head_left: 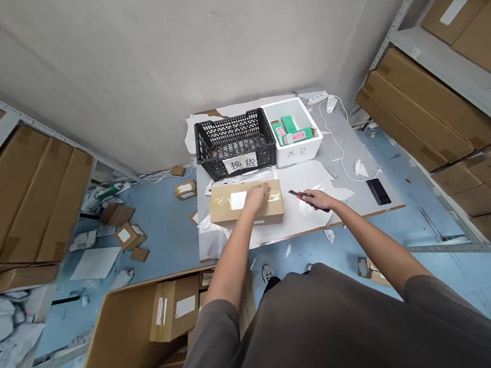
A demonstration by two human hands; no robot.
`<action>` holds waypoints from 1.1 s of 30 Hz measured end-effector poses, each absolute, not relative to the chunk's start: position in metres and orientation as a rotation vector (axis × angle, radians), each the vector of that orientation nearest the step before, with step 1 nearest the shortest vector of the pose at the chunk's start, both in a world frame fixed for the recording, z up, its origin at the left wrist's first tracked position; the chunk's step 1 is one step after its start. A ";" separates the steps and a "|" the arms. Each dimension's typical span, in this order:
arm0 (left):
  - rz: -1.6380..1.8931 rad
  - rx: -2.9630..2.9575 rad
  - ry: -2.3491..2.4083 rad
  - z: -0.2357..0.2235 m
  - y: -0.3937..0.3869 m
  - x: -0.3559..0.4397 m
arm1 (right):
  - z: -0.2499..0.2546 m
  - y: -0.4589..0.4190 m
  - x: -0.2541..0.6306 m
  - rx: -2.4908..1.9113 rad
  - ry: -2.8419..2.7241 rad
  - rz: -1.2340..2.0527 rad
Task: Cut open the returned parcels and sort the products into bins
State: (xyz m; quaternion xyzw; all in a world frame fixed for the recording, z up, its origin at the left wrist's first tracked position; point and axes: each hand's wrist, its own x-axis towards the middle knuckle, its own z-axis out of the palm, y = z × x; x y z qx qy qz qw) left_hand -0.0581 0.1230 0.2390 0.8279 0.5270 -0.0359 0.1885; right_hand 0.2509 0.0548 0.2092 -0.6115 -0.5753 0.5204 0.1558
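A taped cardboard box (223, 205) with a white label lies lengthwise on the worktable (353, 157). Flat on its top, toward the right end, rests my left hand (257, 196), fingers stretched out. To the right of the box, my right hand (319, 199) is wrapped around a red and black utility knife (302, 194). The knife's tip points left toward the box and is apart from it. Behind the box stand a black plastic crate (237, 146) with a paper sign and a white foam box (303, 151) holding small green and pink packages.
A phone (378, 191) lies at the table's right, near a white cable and power strip (317, 98). At lower left, a large open carton (98, 356) holds several boxes. Shelves with cartons (430, 111) flank both sides. Small boxes and paper scraps (96, 263) litter the blue floor.
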 end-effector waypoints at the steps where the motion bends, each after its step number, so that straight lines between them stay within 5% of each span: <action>1: -0.126 2.363 1.496 0.241 0.128 -0.057 | 0.211 0.055 0.250 -1.762 -1.653 1.403; 13: -0.491 2.434 1.399 0.240 0.163 -0.033 | 0.213 0.051 0.220 -1.769 -1.701 0.912; 33: -0.681 2.511 1.190 0.233 0.186 -0.033 | 0.182 0.033 0.228 -1.724 -1.477 0.992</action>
